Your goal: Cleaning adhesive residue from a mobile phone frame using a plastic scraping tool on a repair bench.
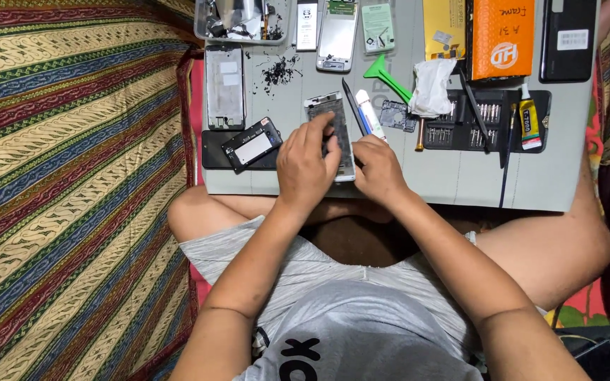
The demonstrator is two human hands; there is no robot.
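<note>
- Head view, centre of the frame: a stripped phone frame [335, 127] lies on the grey work mat [446, 183], long axis running up the picture and tilted a little, its lower end at the mat's near edge.
- Left hand [306, 166] lies over the lower left part of the frame, fingers spread and curled down onto its face, fingertips pressing or rubbing the surface; it grips nothing that I can see.
- Right hand [378, 169] sits at the frame's lower right edge, fingers bent and closed against that side as if steadying it; whether it pinches a small tool cannot be told.
- Progress, as a judgement: the phone looks well into disassembly. Black adhesive scraps [279, 70] are scattered in the upper centre, another bare frame [225, 86] lies upper left, and a small dark phone body [251, 144] rests on a black panel [213, 158] just left of the left hand. Cleaning of the frame seems under way; reassembly seems not begun.
- Just right of the frame lie a white tube with a blue band [370, 114] and a thin black spudger [351, 106].
- Further right: a green plastic pry tool [384, 75], crumpled white tissue [432, 86], a black screwdriver bit tray [485, 121] and a yellow glue tube [529, 124].
</note>
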